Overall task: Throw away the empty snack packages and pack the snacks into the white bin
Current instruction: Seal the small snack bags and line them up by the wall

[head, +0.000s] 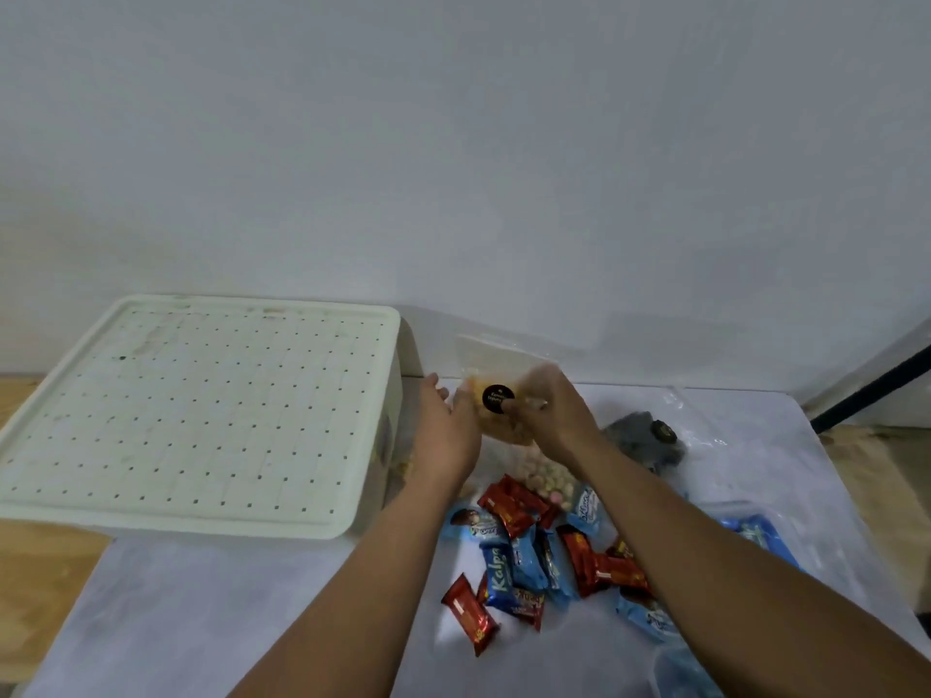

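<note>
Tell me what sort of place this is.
Probably a makeshift indoor work table, not a proper kitchen: a plywood top under a white sheet, a bare wall behind, and a white bin beside wrapped snacks.

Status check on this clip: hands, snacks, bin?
Right hand pinching clear snack bag, left hand open beside it. White bin lid on. Wrapped snacks loose on table.

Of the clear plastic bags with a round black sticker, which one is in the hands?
The clear bag of yellow snacks, gripped by the right hand with the left hand beside it. The other, holding dark grey contents, lies untouched on the white sheet.
</note>
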